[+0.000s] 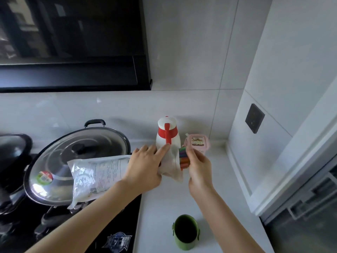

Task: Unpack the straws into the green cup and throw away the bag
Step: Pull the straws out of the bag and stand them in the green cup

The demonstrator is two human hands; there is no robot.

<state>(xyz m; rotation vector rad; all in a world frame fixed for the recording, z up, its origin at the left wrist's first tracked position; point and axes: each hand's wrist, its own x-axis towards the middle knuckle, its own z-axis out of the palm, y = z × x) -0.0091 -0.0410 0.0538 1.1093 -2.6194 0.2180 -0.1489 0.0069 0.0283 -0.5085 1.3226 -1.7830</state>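
Note:
My left hand (145, 167) grips a clear plastic bag (172, 168) above the counter, index finger stretched along its top. My right hand (197, 167) pinches a bundle of coloured straws (183, 157) that sticks out of the bag's right side. The green cup (185, 231) stands upright and empty on the white counter near the front edge, below and apart from both hands.
A white jug with a red lid (167, 134) and a pink lidded box (197, 143) stand behind the hands by the wall. A white printed pouch (96, 178) lies over a steel wok lid (76, 161) on the black hob at left. A cabinet wall rises on the right.

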